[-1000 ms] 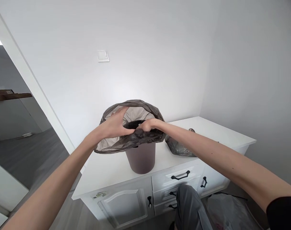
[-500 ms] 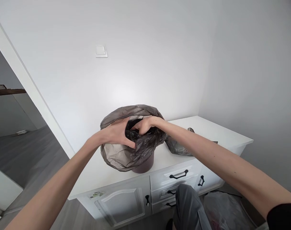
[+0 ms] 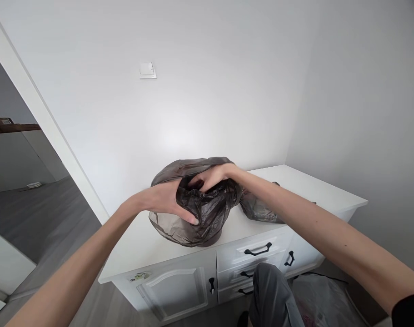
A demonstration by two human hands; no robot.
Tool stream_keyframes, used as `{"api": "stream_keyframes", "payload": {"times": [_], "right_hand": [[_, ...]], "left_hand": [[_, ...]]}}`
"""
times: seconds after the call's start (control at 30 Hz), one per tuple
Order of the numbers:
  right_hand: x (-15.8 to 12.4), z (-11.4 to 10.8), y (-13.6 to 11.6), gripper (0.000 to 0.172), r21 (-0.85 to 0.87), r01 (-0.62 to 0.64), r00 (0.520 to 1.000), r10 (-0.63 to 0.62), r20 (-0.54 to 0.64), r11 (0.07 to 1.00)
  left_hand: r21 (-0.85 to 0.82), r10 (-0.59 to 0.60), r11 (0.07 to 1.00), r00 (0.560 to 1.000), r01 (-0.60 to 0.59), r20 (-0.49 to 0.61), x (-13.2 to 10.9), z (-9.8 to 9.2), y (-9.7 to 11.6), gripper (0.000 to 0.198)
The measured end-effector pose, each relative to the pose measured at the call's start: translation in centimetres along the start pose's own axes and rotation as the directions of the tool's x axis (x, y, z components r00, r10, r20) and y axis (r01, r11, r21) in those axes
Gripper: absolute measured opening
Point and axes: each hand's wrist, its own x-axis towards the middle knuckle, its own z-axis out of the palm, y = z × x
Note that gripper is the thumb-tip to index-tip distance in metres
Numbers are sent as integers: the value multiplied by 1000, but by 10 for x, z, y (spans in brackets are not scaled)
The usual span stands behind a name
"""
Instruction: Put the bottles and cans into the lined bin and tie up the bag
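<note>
A thin dark grey garbage bag (image 3: 210, 213) lies over a small brownish-purple bin (image 3: 213, 240) on the white cabinet top; little of the bin shows beneath the plastic. My left hand (image 3: 171, 197) is at the left of the bag's mouth, thumb stretched over the plastic and away from the fingers, which go out of sight inside. Into the same mouth reaches my right hand (image 3: 211, 176) from the right, its thumb apart from the fingers and its fingertips partly hidden. Neither hand visibly grips anything.
A second grey plastic bag (image 3: 261, 206), with something inside, rests on the cabinet (image 3: 305, 186) behind my right forearm. Black handles (image 3: 257, 250) stick out from the cabinet front. My knee (image 3: 273, 290) and a large translucent bag (image 3: 322, 295) are below. A wall stands close behind.
My right hand has shifted slightly within the bag's mouth, its thumb now opened away from the fingers. The bag has been drawn lower over the bin, and my left thumb has moved down.
</note>
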Motion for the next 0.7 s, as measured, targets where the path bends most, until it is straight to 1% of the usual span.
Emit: {"api": "stream_keyframes", "payload": {"times": [0.03,0.07,0.1,0.13,0.17,0.2,0.27,0.3,0.33,0.37,0.4,0.43,0.5,0.53,0.57,0.63,0.7], "right_hand": [[-8,-5,2,43,133,-4,999,-1,42,991],[-16,-10,5,46,287,-3,999,-13,53,958],[-23,-14,10,48,438,16,999,-26,18,899],[-28,-16,17,47,564,60,998,-29,-63,824],[-31,-17,26,45,661,124,986,-17,-166,740],[-32,-17,35,41,727,200,961,13,-275,657],[-28,-12,55,34,786,328,883,125,-452,525],[-26,-8,64,32,796,360,843,196,-501,487],[-23,-3,71,32,803,363,812,263,-522,472],[-22,2,75,35,811,334,795,319,-516,479],[-22,7,78,39,817,277,792,362,-492,505],[-24,12,80,45,816,201,798,392,-457,542],[-33,21,79,60,790,59,832,408,-377,610],[-39,27,79,67,776,22,852,395,-345,631],[-45,32,79,75,767,13,873,367,-322,642],[-54,45,83,93,765,53,917,272,-291,642],[-59,61,88,111,750,96,944,179,-276,654]], "left_hand": [[-43,6,999,1000,-6,8,1,-3,-3,99],[-88,10,996,1000,-10,4,2,-6,-7,100],[-140,11,990,1000,-14,-17,4,-8,-11,100],[-199,3,980,998,-14,-59,7,-9,-16,98],[-262,-18,965,993,-13,-115,10,-10,-21,95],[-329,-50,944,983,-12,-179,14,-9,-27,91],[-461,-125,887,950,-22,-287,24,-5,-39,84],[-518,-166,855,933,-26,-319,30,-2,-46,82],[-568,-205,823,920,-22,-333,35,2,-53,81],[-609,-241,793,914,-10,-328,41,6,-61,83],[-642,-267,767,914,9,-306,45,10,-69,85],[-666,-283,745,919,31,-274,47,14,-77,89],[-709,-289,703,935,59,-208,46,24,-93,100],[-732,-284,679,941,61,-185,43,29,-99,107],[-754,-281,655,944,57,-173,39,35,-105,115],[-782,-280,623,942,34,-183,30,47,-112,130],[-771,-275,637,937,10,-214,21,59,-114,140]]}}
